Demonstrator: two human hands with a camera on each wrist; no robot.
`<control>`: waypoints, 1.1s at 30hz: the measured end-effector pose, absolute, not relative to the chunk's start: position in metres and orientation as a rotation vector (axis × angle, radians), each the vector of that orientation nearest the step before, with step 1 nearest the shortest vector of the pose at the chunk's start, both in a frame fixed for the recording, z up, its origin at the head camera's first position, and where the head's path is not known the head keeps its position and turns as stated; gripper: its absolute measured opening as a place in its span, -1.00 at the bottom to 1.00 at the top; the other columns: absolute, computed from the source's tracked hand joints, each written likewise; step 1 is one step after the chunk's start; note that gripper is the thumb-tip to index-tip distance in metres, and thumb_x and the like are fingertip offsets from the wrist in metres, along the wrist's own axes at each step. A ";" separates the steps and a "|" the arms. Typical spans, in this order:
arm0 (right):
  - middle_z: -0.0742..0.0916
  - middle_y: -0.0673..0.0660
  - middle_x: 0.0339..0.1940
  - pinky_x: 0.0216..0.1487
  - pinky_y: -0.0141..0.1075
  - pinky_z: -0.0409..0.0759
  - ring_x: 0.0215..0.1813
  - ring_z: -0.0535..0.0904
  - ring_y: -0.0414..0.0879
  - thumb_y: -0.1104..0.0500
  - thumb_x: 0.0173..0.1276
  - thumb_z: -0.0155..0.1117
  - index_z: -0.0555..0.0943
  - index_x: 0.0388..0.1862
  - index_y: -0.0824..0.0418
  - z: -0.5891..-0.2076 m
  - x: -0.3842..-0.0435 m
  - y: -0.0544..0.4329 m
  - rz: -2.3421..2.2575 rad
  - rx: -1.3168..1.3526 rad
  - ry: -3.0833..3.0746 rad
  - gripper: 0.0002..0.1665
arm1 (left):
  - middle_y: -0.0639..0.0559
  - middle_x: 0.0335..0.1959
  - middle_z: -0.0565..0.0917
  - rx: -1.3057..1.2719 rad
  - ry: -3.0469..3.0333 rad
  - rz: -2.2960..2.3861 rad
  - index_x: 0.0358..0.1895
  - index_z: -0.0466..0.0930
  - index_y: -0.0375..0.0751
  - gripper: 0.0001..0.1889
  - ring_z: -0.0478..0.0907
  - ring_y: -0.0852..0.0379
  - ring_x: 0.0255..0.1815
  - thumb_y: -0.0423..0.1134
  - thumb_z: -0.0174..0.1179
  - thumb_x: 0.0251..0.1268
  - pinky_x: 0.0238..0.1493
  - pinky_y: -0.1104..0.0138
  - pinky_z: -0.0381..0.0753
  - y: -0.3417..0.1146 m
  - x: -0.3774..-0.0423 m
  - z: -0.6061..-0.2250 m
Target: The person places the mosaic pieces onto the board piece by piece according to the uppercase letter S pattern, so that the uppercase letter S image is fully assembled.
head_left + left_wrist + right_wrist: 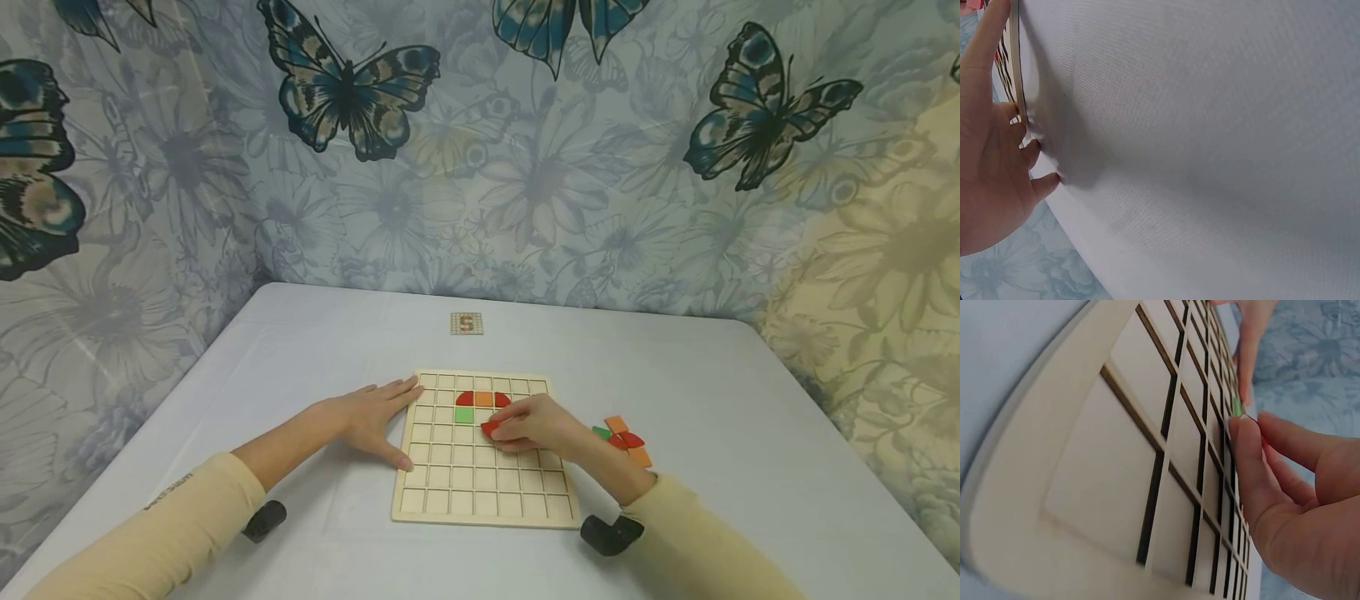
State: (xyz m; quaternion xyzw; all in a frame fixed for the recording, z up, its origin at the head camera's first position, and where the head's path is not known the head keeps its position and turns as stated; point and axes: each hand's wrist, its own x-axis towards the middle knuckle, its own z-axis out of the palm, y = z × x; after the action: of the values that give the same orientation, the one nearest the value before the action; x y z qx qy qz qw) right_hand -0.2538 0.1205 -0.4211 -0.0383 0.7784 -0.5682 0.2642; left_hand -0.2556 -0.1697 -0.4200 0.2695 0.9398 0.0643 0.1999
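— While the grid board (486, 479) is touched along its nine-o'clock edge by the left hand (371, 421), spread wide, where is the red piece (488, 429) held?

— It is pinched in the right hand (536, 423) over the board, slightly toward twelve o'clock from its middle. Whether the board is touched by it cannot be told.

— How is its handling judged?

— Light, stiff and thin, probably smooth; a hold by opposite edges is advised.

— And the surroundings?

— Two red tiles (466, 399), an orange tile (484, 399) and a green tile (464, 415) are set around twelve o'clock; loose tiles (618, 442) are noted off-board at three, a card (467, 323) well apart at twelve. Part of the grid board is screened by the right hand.
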 end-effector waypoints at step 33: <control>0.69 0.18 -0.30 -0.35 -0.35 0.64 -0.45 0.67 -0.15 0.36 0.12 0.44 0.69 -0.25 0.37 -0.417 -0.248 0.082 -1.430 -0.052 2.285 -0.81 | -0.05 0.54 -0.15 0.748 2.620 0.187 0.54 -0.13 -0.13 0.24 -0.15 -0.06 0.51 0.50 0.21 -0.14 0.40 -0.02 -0.07 -0.168 -0.255 -0.418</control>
State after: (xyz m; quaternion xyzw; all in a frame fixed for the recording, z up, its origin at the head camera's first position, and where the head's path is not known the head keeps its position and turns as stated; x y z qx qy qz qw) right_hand -0.2478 0.0822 -0.4169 -0.0189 0.8267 -0.5172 0.2209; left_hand -0.2547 -0.1679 -0.4180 0.2683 0.9392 0.0669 0.2036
